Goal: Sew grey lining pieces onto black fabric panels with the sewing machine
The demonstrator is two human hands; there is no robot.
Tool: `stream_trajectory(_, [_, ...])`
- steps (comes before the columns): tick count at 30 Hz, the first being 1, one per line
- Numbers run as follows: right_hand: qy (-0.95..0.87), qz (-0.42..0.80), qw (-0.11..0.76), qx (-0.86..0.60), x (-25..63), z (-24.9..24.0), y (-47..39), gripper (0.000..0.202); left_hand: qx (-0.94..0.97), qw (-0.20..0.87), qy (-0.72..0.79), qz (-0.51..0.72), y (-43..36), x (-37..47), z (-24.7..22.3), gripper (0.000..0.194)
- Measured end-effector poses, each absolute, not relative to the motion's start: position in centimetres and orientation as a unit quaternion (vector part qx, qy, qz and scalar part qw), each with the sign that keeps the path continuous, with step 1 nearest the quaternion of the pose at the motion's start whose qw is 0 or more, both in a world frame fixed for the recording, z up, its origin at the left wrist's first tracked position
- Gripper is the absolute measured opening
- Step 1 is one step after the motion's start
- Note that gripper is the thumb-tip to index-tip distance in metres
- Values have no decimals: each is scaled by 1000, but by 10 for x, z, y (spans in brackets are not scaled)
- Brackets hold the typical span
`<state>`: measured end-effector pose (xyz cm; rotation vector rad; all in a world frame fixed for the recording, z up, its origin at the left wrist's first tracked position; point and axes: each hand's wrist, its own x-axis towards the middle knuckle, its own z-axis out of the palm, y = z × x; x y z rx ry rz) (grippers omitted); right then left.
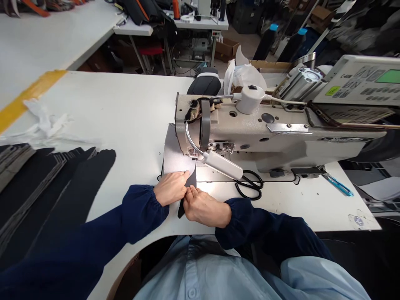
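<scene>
A light grey fabric piece point(175, 156) lies over a dark fabric piece point(191, 179) at the head of the sewing machine point(250, 133). My left hand point(171, 188) is closed on the fabric's near end, its fingers curled over the light layer. Right beside it, my right hand point(206, 207) pinches the dark piece's edge, the thumbs of both hands close together. A dark tip of fabric hangs out below my fingers. The needle area is partly hidden by the lamp point(223, 164). Black-handled scissors point(250, 185) lie to the right of my right hand.
Stacked dark fabric panels point(71, 183) cover the table's left side, with white scraps point(46, 121) behind them. A blue cutter point(339, 184) lies at the right, below the control panel point(359, 83). A dark roll point(204, 82) stands behind the machine.
</scene>
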<state>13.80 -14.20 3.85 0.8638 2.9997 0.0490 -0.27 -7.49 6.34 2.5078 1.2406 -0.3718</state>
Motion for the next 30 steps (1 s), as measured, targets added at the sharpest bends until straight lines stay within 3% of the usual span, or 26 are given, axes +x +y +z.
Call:
stream_trajectory(10, [959, 23, -35, 279, 131, 29, -151, 28, 851, 187, 470, 142, -99, -16, 31, 47])
stream_trajectory(15, [969, 32, -55, 241, 130, 28, -160, 25, 883, 166, 413, 150, -99, -20, 23, 37])
stream_trajectory(30, [936, 109, -143, 302, 130, -17, -136, 31, 903, 103, 324, 261, -60, -19, -2, 33])
